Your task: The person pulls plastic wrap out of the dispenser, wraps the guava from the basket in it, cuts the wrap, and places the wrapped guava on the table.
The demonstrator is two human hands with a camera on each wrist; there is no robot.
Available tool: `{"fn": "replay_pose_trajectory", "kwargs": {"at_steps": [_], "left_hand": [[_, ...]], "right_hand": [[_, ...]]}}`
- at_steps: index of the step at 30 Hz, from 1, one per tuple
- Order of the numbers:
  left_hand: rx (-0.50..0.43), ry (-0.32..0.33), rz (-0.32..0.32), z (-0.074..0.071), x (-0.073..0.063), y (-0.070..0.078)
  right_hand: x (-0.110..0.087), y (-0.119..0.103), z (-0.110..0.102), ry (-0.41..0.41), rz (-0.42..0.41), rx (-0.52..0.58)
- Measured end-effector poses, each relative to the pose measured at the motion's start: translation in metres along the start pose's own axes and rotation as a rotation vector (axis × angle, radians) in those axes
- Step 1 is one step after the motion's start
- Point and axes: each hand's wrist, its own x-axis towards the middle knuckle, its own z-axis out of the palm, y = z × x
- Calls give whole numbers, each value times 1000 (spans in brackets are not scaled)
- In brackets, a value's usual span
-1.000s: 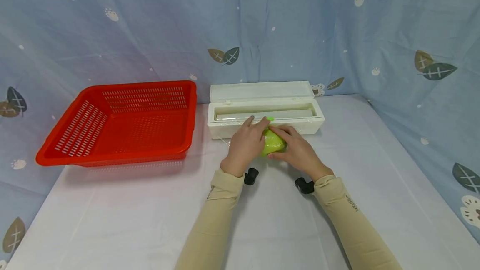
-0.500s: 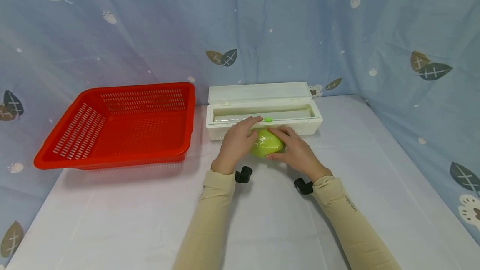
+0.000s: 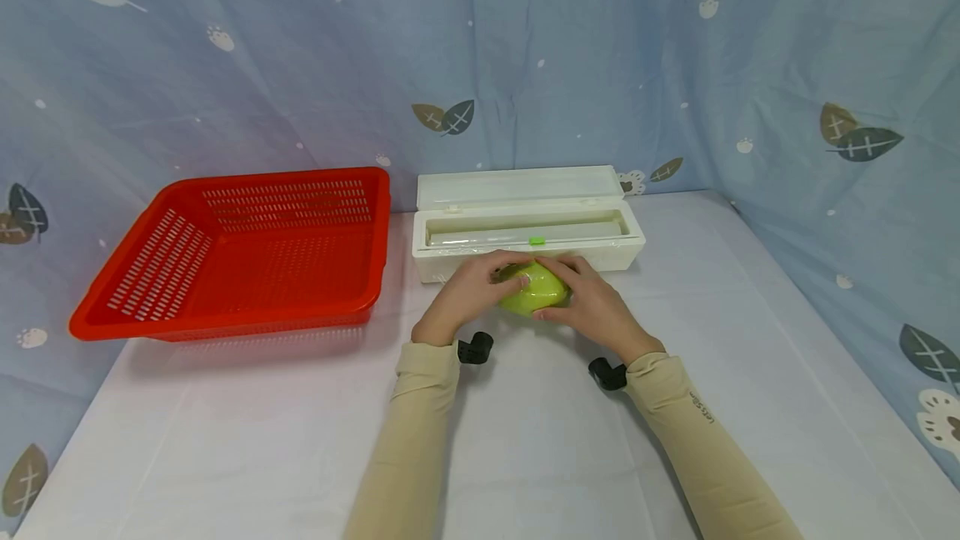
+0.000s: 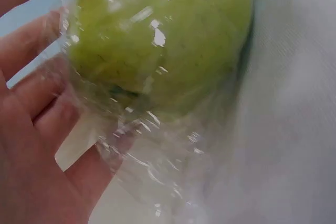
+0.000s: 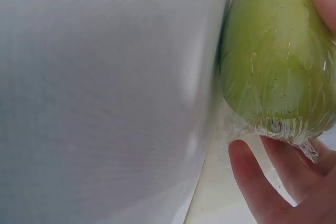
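A green speckled fruit (image 3: 542, 292), oval and wrapped in clear cling film (image 4: 163, 145), lies on the table in front of a white box. My left hand (image 3: 468, 286) holds its left side, thumb on the near face and fingers reaching over the far side; in the left wrist view those fingers lie against loose film. From the right, my right hand (image 3: 596, 307) grips the fruit between thumb and fingers. The right wrist view shows film gathered in wrinkles at the fruit's end (image 5: 278, 124), close to the right fingers (image 5: 249, 174).
The white cling film dispenser (image 3: 622, 255) stands behind the hands with its lid (image 3: 517, 187) raised, a film roll (image 3: 577, 231) inside and a green slider (image 3: 537, 241) on its front edge. A red plastic basket (image 3: 360, 302) sits at left. A patterned blue cloth (image 3: 525, 40) hangs behind.
My left hand has moved left and down from the dispenser's edge, and its thumb now lies on the fruit. The fruit shows more between the hands. My right hand keeps its hold.
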Motion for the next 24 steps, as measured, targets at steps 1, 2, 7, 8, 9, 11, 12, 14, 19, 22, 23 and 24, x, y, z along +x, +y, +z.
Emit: {"fn": "replay_pose_trajectory", "kwargs": {"at_steps": [1,2,7,8,9,11,12,14,19,22,23,24], "left_hand": [[-2,-9,12,0,0,-2],[-7,-17,24,0,0,-4],[-59,-64,57,-1,0,-10],[-77,-74,63,-2,-1,-10],[-101,-85,65,-3,-2,-9],[-153,-104,77,-7,-5,-4],[-178,-112,84,-9,-7,-2],[-225,-128,104,-13,-10,4],[-236,-140,123,-19,-15,10],[-235,-147,115,-20,-16,9],[-244,-150,117,-19,-15,8],[-251,-152,118,-19,-15,8]], "right_hand": [[0,0,0,0,-1,2],[0,0,0,0,0,4],[-1,0,-1,0,-5,3],[-1,-1,-1,-2,-6,-1],[-1,-1,-1,-6,-6,-5],[-1,-3,-2,-17,-4,-12],[-1,-4,-3,-26,4,-16],[-1,-5,-4,-50,25,-13],[0,-5,-9,-119,126,34],[0,-3,-11,-147,167,71],[0,-2,-12,-154,175,81],[0,-1,-12,-159,182,89]]}}
